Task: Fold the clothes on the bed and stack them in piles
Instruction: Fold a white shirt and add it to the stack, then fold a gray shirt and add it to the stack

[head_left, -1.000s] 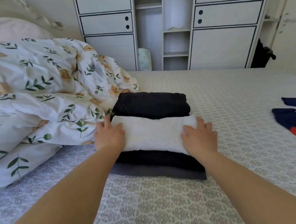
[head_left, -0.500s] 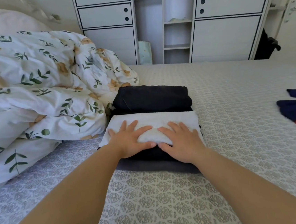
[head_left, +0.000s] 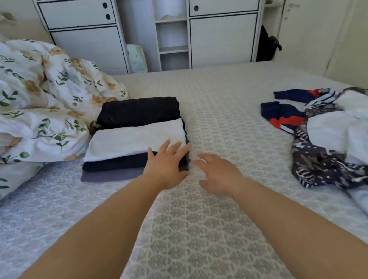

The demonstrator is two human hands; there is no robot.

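While both forearms stretch out over the bed [head_left: 219, 95], the left hand [head_left: 166, 163] lies with straight, spread fingers on the near right corner of the folded stack [head_left: 134, 148], and the right hand [head_left: 218, 172] is just beside it over the bare cover, fingers loose and slightly apart, holding nothing. No brand, label or writing can be read anywhere. That stack shows a white folded piece [head_left: 133, 139] on top, a dark one beneath and a grey layer at the bottom; right behind it, touching, sits a folded black garment [head_left: 139, 112]. Off to the left, a bunched floral duvet [head_left: 29, 104] crowds right up against the pile. Well apart on the right lies the unfolded heap [head_left: 340, 137]: navy with red patches, dark patterned cloth, white fabric, partly blurred. Underneath it all, a pale bedcover with a small repeating grey motif; at the back, a white wardrobe [head_left: 225, 36] with dark-outlined doors and open middle shelves.
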